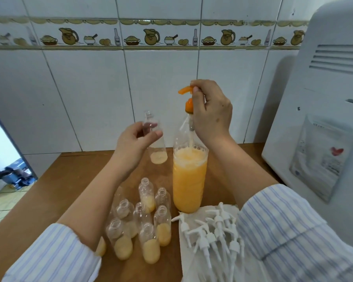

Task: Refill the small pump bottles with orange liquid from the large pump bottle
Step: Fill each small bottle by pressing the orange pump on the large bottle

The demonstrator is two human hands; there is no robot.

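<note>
The large clear bottle (189,180) stands on the wooden table, more than half full of orange liquid. My right hand (210,112) grips its orange pump head (185,90) from above, spout pointing left. My left hand (135,141) holds a small clear bottle (154,139) in the air left of the spout, its open mouth a little below and left of the nozzle; a little pale orange liquid lies at its bottom. Several more small open bottles (143,220) stand clustered near the front, each partly filled.
Several white pump tops (214,231) lie on a white paper towel (192,261) at the front right. A white appliance (324,108) stands at the right. The tiled wall (90,88) rises behind the wooden table (49,190), whose left edge drops to the floor.
</note>
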